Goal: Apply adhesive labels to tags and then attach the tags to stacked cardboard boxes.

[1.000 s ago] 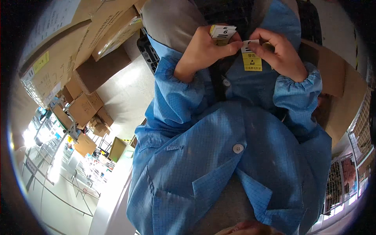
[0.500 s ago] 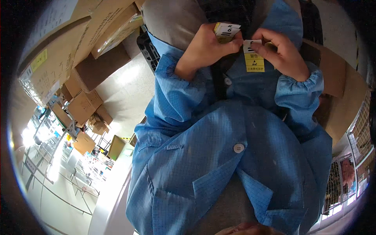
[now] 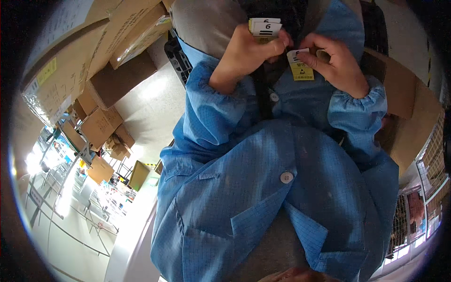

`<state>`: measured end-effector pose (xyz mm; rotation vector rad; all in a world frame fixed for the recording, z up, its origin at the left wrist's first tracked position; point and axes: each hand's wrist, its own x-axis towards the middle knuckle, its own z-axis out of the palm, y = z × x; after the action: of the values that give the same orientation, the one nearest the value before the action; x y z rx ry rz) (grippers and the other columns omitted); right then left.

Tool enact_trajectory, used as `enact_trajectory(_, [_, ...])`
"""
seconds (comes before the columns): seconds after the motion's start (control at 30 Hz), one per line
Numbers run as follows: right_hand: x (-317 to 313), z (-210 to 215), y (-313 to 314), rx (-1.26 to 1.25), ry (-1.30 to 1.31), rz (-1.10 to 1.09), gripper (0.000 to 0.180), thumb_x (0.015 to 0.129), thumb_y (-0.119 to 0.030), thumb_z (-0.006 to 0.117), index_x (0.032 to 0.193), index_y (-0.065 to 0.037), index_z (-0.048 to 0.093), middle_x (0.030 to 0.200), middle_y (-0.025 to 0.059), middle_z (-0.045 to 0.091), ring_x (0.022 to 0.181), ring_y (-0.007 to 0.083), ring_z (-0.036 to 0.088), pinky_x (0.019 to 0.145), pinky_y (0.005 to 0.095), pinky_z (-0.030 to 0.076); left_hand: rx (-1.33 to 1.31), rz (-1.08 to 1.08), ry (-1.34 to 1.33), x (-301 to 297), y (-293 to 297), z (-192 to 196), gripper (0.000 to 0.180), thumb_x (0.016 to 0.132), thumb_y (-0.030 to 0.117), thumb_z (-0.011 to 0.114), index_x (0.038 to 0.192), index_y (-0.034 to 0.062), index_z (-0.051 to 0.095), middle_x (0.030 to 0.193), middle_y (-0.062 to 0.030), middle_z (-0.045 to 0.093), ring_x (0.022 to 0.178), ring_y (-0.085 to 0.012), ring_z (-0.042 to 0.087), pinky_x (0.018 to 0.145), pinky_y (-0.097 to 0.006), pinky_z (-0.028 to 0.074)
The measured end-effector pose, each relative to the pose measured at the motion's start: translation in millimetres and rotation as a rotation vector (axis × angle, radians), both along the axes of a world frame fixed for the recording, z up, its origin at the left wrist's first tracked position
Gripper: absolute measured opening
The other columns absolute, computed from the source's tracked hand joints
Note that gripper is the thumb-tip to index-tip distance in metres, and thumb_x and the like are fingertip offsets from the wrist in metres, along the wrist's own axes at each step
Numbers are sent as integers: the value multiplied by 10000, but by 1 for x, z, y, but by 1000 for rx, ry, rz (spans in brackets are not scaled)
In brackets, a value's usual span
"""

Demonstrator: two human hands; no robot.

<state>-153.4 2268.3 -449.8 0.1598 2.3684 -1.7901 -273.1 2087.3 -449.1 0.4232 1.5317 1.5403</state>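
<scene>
Labels (image 3: 266,29) jut from the gripping left hand (image 3: 248,55); the right hand (image 3: 340,65) pinches another label (image 3: 301,72) by one end.

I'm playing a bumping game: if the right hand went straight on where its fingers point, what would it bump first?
Probably the left hand, just across a small gap. Depth is unclear in this one view, so the right hand might miss it.

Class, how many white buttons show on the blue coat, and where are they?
2: one button on the blue coat near the collar; another button higher in the picture, between the sleeves. Others may be hidden in folds.
</scene>
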Motion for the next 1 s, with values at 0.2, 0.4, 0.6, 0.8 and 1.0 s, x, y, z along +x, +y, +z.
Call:
enact_trajectory(0.2, [3,-4,6,-157,-15,-19,166,913,-208,614,948,-49,583,723,-33,527,660,24,462,560,211,354,-50,-33,10,0,2,4,184,831,191,720,898,25,678,722,1,622,622,-64,555,538,-203,437])
enact_trajectory(0.4, [1,-3,8,-192,-21,14,174,925,-226,598,947,-54,580,719,-36,511,654,25,456,575,200,363,-49,-87,-18,0,0,2,206,833,217,725,898,25,688,702,8,616,608,-61,543,525,-203,422])
enact_trajectory(0.6, [2,-6,9,-148,48,-1,164,924,-208,596,944,-46,577,696,-35,487,650,38,456,576,201,367,-29,-113,64,0,-2,-5,223,858,240,700,869,18,684,667,0,608,581,-62,534,498,-219,409])
enact_trajectory(0.8, [-4,-3,1,69,207,-111,268,807,-59,699,1062,-80,620,689,-22,453,634,55,436,553,233,377,-77,-59,-29,1,0,-3,197,863,205,686,847,8,676,666,-17,615,560,-74,537,486,-230,406])
enact_trajectory(1.0, [-4,-17,0,306,483,-90,372,721,38,726,1061,-102,666,783,16,471,676,116,486,575,260,405,-125,-50,-51,1,3,-6,157,869,164,665,888,8,668,677,-27,619,568,-85,546,493,-230,411])
